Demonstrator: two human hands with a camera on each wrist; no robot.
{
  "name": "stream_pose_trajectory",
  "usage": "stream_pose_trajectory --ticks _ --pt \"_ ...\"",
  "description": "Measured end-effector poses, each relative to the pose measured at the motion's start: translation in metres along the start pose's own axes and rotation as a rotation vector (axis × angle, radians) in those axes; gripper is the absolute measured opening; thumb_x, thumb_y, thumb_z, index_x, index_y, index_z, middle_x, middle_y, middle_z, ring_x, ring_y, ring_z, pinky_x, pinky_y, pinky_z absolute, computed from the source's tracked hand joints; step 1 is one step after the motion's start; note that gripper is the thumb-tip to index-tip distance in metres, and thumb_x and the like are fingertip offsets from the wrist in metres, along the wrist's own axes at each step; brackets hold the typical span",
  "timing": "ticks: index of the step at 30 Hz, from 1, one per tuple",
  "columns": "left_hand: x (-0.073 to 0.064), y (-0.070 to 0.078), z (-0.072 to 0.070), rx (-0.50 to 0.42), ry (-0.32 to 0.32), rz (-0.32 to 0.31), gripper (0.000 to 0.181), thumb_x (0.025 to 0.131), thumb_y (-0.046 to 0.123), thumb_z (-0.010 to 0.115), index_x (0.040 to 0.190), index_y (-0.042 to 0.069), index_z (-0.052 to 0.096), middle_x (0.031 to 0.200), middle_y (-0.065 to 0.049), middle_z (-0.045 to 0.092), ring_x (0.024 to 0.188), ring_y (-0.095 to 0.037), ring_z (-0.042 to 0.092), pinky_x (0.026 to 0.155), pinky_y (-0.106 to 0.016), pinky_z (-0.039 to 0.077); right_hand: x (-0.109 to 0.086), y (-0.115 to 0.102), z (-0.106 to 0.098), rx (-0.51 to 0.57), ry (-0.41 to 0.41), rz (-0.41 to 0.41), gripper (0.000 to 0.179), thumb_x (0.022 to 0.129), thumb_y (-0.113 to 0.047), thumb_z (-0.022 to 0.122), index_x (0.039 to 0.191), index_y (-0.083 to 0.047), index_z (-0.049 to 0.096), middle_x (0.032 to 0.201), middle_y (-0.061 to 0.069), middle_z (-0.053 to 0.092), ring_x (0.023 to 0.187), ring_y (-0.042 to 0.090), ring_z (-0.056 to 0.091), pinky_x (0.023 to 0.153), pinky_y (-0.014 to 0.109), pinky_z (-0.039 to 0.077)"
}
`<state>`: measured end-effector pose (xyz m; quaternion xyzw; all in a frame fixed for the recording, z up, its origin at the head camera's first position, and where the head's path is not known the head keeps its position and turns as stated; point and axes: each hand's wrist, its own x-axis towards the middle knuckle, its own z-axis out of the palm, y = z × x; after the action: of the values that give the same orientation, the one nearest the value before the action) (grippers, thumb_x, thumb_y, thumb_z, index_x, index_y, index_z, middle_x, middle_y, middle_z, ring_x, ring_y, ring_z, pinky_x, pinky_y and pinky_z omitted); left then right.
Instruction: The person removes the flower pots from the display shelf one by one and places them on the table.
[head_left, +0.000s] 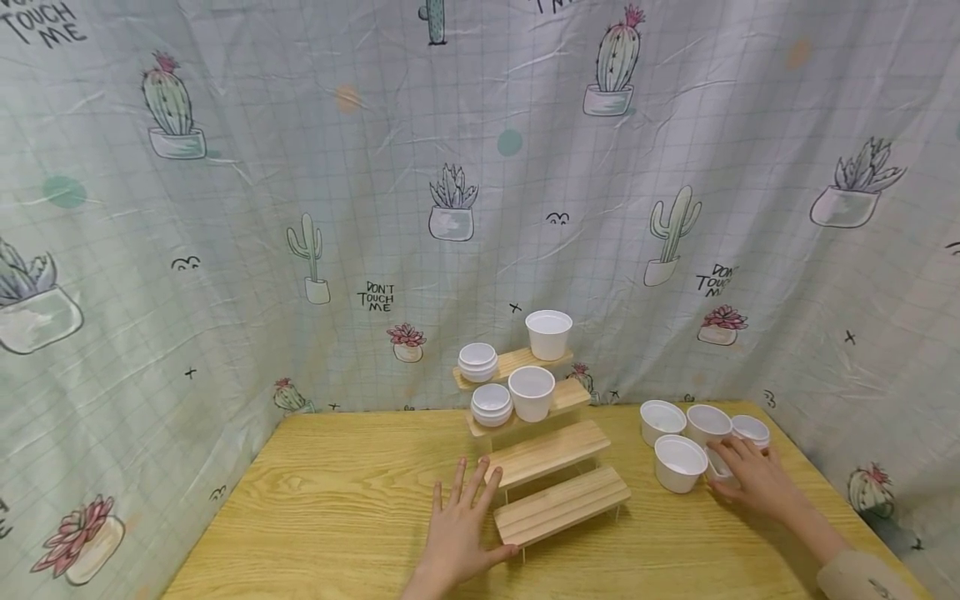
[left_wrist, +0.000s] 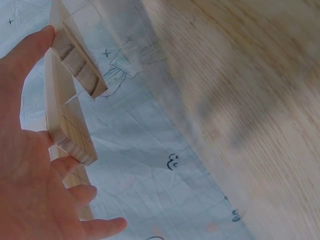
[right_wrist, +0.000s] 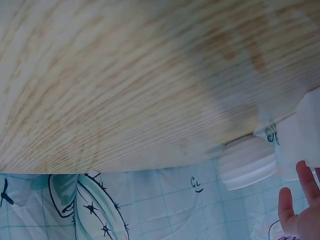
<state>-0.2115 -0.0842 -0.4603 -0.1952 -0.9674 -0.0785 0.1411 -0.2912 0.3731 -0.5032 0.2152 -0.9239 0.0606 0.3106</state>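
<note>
A stepped wooden display stand [head_left: 562, 508] with clear supports stands on the table. My left hand [head_left: 459, 533] spreads its fingers along its left side; in the left wrist view, the thumb and fingers [left_wrist: 65, 165] touch the plank ends. At the right, my right hand [head_left: 761, 483] holds a white pot [head_left: 718, 465] between thumb and fingers, which partly hide it. In the right wrist view, two fingertips lie at the edge of this white pot [right_wrist: 309, 132]. Around that hand are a smooth white pot [head_left: 679, 463] and a ribbed white pot [head_left: 750, 431].
On the stand's upper two steps sit two ribbed pots, one at the top [head_left: 477, 362], and two taller smooth pots, the lower one [head_left: 532, 393] beside its ribbed neighbour. More white pots [head_left: 662, 422] stand at the back right. A cactus-print curtain [head_left: 487, 208] surrounds the wooden table [head_left: 330, 500].
</note>
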Motion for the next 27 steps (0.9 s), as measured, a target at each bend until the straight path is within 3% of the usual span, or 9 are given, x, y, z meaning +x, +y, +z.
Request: stream_pose_trajectory --ticks 11,27 --pt "-0.001 0.001 -0.002 0.008 0.007 0.004 0.096 0.064 0.068 0.059 0.141 0.023 0.024 0.150 0.000 0.018 0.136 -0.034 0.016 0.099 -0.064 0.024 -0.003 0.002 0.003 -0.004 0.016 0.015 0.061 0.054 -0.028 0.081 0.106 -0.006 0.056 0.099 0.011 0.055 0.094 0.027 0.049 0.068 0.051 0.034" --pt "0.000 0.000 0.000 0.019 0.005 -0.001 0.097 0.064 0.070 0.058 0.142 0.024 0.023 0.150 0.000 0.017 0.137 -0.034 0.013 0.100 -0.064 0.023 -0.003 -0.010 -0.017 0.009 0.069 -0.035 0.070 0.048 -0.021 0.082 0.111 -0.006 0.054 0.104 0.013 0.052 0.091 0.031 0.047 0.063 0.048 0.035"
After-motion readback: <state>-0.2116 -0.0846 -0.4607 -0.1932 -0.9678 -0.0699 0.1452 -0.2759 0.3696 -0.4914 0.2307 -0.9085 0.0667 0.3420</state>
